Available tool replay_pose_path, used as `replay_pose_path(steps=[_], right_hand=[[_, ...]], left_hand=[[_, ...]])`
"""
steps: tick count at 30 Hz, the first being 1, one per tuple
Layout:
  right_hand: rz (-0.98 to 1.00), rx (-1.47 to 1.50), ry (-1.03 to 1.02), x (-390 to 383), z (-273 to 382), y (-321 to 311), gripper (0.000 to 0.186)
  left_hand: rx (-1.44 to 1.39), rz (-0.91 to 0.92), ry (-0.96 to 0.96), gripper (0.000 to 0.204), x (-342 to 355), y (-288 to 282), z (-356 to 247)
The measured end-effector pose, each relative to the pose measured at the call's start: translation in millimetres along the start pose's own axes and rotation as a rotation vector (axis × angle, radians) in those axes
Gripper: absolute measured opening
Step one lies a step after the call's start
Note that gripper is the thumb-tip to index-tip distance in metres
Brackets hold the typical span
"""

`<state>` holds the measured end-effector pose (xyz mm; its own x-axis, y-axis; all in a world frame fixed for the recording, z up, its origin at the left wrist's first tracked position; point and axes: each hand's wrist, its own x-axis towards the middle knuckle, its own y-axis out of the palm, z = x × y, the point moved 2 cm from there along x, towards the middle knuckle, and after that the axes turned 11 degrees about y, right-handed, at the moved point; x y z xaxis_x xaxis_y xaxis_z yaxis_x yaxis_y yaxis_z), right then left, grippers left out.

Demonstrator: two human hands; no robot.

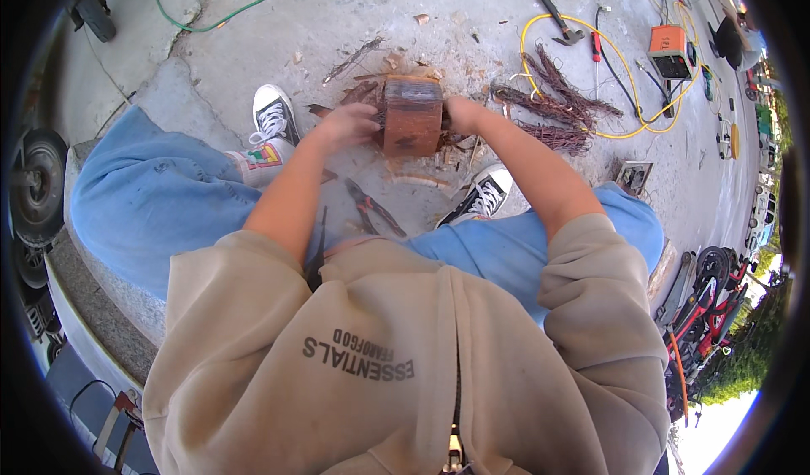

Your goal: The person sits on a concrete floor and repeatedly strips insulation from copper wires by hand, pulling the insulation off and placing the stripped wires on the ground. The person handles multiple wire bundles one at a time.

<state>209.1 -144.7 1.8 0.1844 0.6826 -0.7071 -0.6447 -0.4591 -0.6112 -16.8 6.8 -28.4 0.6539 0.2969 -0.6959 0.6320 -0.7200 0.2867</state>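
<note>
A rusty brown block, apparently a motor or transformer core with a dark layered band on top, stands on the concrete between my feet. My left hand is beside its left face, smeared by motion, so I cannot make out its grip. Against the right face, my right hand has its fingers curled in. Whatever they hold is hidden, with dark strands and scraps close by. Pliers with red and black handles lie on the ground nearer to me.
Dark reddish wire bundles lie right of the block. Beyond them are a hammer, a red-handled screwdriver, a looped yellow hose and an orange box-shaped machine. A green hose curves across the far left.
</note>
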Motion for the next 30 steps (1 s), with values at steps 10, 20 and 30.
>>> replay_pose_path(steps=[10, 20, 30], right_hand=[[-0.109, 0.278, -0.017, -4, 7, 6, 0.036], [-0.348, 0.216, -0.34, -30, 87, -98, 0.066], [-0.296, 0.717, -0.305, -80, 147, -105, 0.029]], left_hand=[[0.049, -0.123, 0.073, 0.043, -5, 3, -16], [1.1, -0.326, 0.424, 0.034, -79, -13, -143], [0.796, -0.323, 1.103, 0.054, -165, 71, -209]])
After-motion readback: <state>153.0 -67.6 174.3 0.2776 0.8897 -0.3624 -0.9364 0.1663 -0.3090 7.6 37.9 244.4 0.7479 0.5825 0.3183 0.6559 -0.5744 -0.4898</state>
